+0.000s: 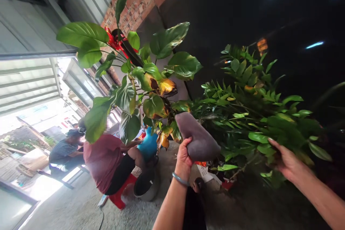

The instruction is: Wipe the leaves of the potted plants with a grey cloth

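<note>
My left hand [184,155] grips a smooth grey-brown piece that looks like a folded cloth [198,138], and a pale bangle [180,179] circles that wrist. On the right, my right hand [287,160] is among the leaves of a dense, small-leaved green plant [242,106]. One finger lies along a leaf [258,137] there, and leaves partly hide the others. Ahead of my left hand rises a large-leaved plant [129,95], with some yellow and brown withered leaves [166,87] low on it.
A person in a reddish shirt [104,161] sits on a red stool [118,196] beside a dark bucket [145,185]. Farther left, another person [66,152] sits near the bright doorway. A blue container [149,145] stands behind the bucket. A dark glossy wall [229,10] backs the plants.
</note>
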`<state>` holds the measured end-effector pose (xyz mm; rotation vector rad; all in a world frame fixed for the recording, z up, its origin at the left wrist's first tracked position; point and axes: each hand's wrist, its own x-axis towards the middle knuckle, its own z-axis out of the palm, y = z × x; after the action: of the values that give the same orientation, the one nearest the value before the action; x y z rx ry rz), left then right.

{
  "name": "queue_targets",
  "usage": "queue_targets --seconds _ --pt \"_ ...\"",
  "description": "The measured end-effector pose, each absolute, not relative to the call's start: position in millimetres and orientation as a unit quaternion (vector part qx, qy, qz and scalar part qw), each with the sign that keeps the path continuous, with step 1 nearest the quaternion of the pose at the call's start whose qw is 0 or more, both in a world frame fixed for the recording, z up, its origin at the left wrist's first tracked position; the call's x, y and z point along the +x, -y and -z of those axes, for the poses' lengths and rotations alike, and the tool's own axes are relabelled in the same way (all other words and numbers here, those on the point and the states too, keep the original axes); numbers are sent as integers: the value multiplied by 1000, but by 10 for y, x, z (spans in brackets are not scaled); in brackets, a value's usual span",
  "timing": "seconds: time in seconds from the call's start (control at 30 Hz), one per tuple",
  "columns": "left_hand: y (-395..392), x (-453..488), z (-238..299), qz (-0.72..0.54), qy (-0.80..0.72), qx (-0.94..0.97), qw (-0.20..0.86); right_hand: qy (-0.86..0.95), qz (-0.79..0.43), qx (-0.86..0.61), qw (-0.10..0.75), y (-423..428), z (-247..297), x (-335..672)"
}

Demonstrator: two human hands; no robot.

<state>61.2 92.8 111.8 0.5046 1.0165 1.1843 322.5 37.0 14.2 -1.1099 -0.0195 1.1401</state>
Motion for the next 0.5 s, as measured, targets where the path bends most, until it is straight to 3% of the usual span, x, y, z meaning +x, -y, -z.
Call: queue_targets --seconds 0.1,0.23,0.4,0.5 --pt "-730 663 -757 -408 -511 234 720 12 -511 -489 707 -383 -109 3221" --pt "-403 674 -611 -276 -452 331 781 18 -508 -484 712 -390 -93 3223" --pt "-698 778 -1245 -449 -394 338 727 9 -505 -494 708 -374 -135 3225" --pt "-925 885 -1347 -512 -425 275 694 7 -504 -495 708 -365 -155 3218"
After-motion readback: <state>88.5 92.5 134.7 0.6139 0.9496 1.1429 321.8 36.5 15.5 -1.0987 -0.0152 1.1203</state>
